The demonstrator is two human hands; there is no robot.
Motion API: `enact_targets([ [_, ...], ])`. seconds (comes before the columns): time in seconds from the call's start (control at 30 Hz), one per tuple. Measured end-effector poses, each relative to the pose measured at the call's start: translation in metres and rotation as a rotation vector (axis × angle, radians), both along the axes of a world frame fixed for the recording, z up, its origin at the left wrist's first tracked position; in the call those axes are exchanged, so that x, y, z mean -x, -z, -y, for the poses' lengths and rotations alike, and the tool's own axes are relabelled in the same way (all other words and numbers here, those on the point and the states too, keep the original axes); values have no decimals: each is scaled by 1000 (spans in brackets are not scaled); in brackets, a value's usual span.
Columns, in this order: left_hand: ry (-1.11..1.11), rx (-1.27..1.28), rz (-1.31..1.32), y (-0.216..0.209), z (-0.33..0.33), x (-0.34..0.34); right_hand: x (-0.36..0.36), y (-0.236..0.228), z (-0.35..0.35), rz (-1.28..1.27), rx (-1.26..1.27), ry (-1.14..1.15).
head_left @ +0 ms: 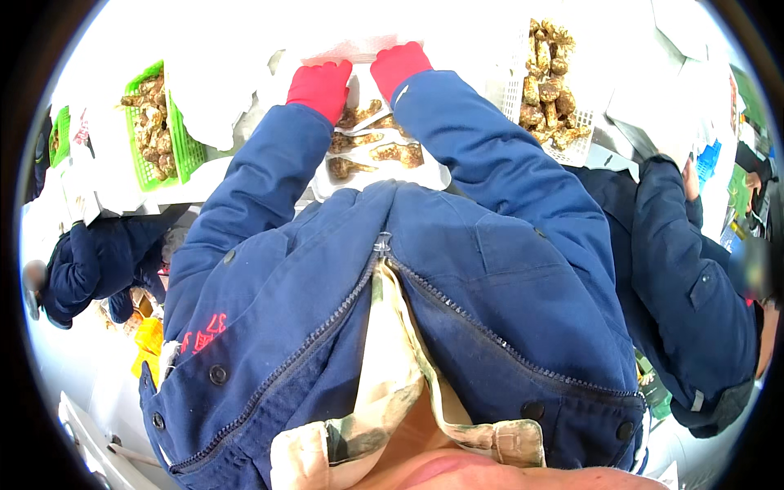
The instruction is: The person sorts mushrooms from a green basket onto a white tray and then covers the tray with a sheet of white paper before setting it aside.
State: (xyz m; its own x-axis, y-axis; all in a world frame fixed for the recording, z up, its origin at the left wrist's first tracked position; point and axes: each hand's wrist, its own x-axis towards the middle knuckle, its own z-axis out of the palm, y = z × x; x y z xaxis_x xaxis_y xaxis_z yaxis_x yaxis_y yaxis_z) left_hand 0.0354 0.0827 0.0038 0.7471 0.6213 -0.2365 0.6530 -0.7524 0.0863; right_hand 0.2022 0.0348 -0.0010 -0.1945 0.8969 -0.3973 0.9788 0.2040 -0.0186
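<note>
Reaching over white tray [433, 175] of oysters [359, 143]: left hand [321, 88], right hand [398, 65], both red-gloved, grip cannot tell. Risk: overexposed glare hides shells; sleeve could drag 1 off tray.

Counting up at the bench: two gloves, three baskets, one tray.

Two red-gloved hands, left hand [320, 87] and right hand [398, 64], sit at twelve o'clock over one white tray [433, 173] holding about five brown pieces [349, 167]. Two green baskets [186, 145] at ten o'clock, one white basket [513, 98] at one o'clock. Two co-workers in blue, at nine and three.
</note>
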Motion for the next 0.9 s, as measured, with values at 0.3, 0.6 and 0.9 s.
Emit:
enact_targets([
  [0.3,48,22,59,1,-10,-3,2,1,6,-95,-175,163],
  [0.6,109,56,99,7,-6,-6,-5,-1,9,-83,-52,6],
  [0.9,179,241,114,-23,12,20,-11,-30,35,-241,-2,-17],
])
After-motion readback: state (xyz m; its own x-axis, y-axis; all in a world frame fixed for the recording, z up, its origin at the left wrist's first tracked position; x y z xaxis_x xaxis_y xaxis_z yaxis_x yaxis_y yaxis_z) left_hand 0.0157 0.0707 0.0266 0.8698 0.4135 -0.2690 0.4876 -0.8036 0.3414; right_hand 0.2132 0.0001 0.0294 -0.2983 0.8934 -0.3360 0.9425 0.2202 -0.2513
